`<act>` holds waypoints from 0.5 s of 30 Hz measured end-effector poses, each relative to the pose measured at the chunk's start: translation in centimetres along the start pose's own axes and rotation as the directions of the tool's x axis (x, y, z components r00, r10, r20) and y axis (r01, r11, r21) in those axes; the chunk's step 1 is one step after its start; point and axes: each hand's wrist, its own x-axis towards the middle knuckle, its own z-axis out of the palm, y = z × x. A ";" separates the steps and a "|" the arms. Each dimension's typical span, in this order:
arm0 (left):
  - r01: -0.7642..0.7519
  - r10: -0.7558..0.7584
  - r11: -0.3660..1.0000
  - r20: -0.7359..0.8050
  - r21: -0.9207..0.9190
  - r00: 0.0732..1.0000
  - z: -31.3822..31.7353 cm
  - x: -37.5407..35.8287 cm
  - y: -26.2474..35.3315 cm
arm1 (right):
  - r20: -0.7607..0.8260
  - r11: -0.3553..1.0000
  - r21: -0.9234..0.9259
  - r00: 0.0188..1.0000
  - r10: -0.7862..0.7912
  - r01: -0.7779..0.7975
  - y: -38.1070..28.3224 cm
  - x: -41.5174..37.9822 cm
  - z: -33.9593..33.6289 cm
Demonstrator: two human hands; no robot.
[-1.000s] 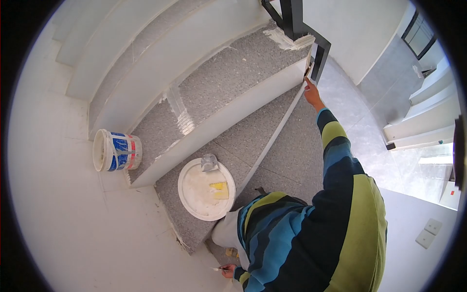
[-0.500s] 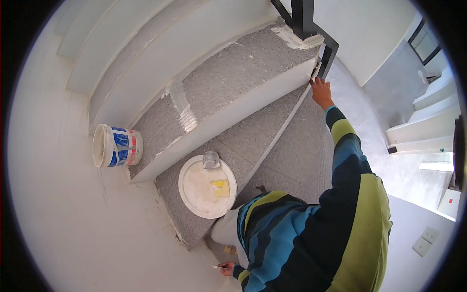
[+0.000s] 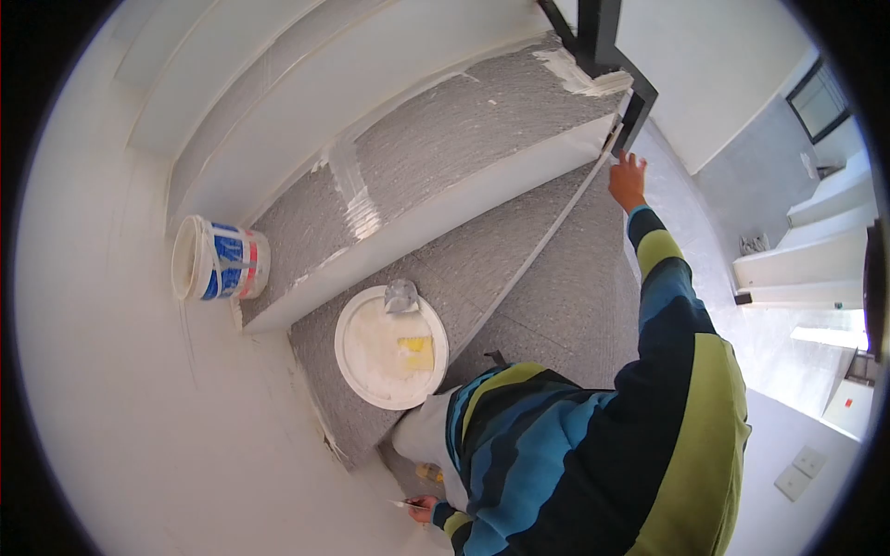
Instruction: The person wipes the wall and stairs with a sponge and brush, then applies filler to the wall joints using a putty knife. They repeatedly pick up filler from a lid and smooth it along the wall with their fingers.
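My right hand (image 3: pixel 628 182) is at the far end of the stairs, beside the foot of a black metal post (image 3: pixel 636 116), fingers apart with nothing visible in them. Just left of it ends a long, narrow pale strip (image 3: pixel 542 243) running diagonally along the grey step (image 3: pixel 556 306). Low in the view, close to the wall, my left hand (image 3: pixel 424 510) is closed on a thin, pale flat piece (image 3: pixel 400 504) whose kind I cannot make out. A round white lid (image 3: pixel 371 357) lies on the step, bearing a yellow-and-cream scraper-like piece (image 3: pixel 417 353) and a crumpled grey lump (image 3: pixel 400 296).
A white bucket (image 3: pixel 190 259) with a blue-and-red label stands tilted in view on the upper step at the left wall. The white riser (image 3: pixel 445 232) rises behind the lid. White filler patches (image 3: pixel 362 215) mark the upper tread. A lower floor (image 3: pixel 681 208) shows beyond the post.
My right hand has drawn back slightly from the strip's end by the post, and its fingers have lifted. My left hand still holds the thin piece. The whole view has shifted a little.
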 end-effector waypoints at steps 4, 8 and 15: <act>-0.416 0.343 0.544 0.259 0.729 0.903 0.5 -1.3 0.2 | 0.263 0.992 -0.064 0.957 0.122 -0.109 0.6 -2.3 6.4; 0.147 -0.147 0.989 0.026 0.008 0.989 5.9 -4.4 1.5 | 0.784 0.943 -0.029 0.593 -0.184 0.331 -7.5 -4.5 -3.4; 0.180 -0.210 0.963 0.137 0.201 0.968 15.8 -7.4 1.5 | -0.188 -0.042 0.685 0.121 -0.975 0.728 -29.4 -13.6 -19.3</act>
